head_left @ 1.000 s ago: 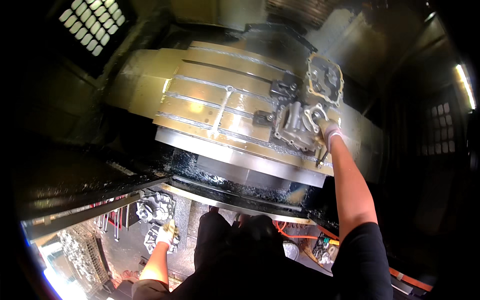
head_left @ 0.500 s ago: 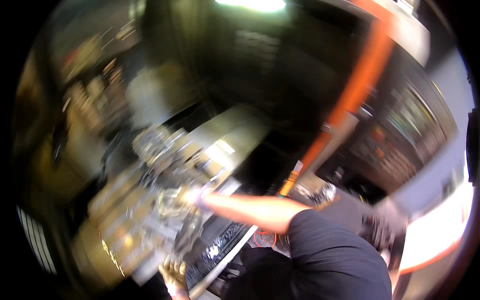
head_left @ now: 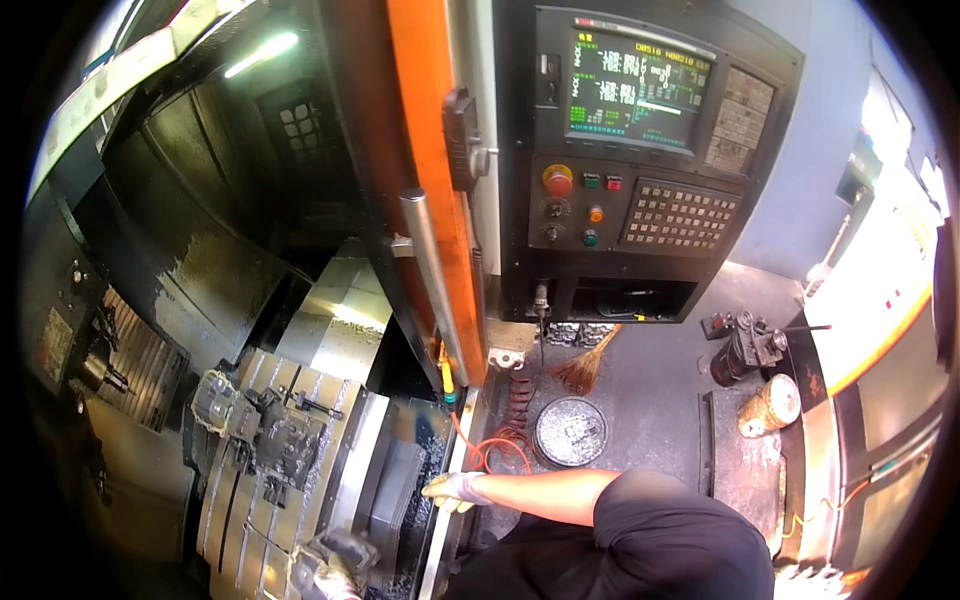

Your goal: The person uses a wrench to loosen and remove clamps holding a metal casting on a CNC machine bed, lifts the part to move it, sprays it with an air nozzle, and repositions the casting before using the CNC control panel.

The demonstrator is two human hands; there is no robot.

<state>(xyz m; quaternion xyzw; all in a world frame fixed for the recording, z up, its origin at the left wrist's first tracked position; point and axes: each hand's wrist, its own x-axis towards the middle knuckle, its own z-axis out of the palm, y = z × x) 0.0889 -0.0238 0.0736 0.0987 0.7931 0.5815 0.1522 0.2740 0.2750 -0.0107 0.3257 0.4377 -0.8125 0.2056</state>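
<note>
At the lower edge, my left hand [head_left: 336, 578], in a pale glove, is closed on a grey metal casting [head_left: 350, 548] near the front of the machine table [head_left: 222, 520]. Part of its grip is hidden behind the casting. My right hand [head_left: 452, 491], gloved with fingers loosely apart, hovers over the machine's front sill [head_left: 440, 530] with nothing in it. Another rough metal casting [head_left: 213, 402] sits farther back on the table, beside a dark clamping fixture [head_left: 285, 440].
A control panel [head_left: 640, 160] with a lit screen hangs beyond an orange door edge [head_left: 425, 100]. An air gun [head_left: 446, 378] with a coiled hose stands at the sill. On the floor are a round bucket [head_left: 570, 432], a broom [head_left: 585, 372] and a stained tub [head_left: 770, 405].
My view has swung right toward the control panel. The right hand has drawn back from the fixture to the sill. The left hand, empty before, now holds a casting.
</note>
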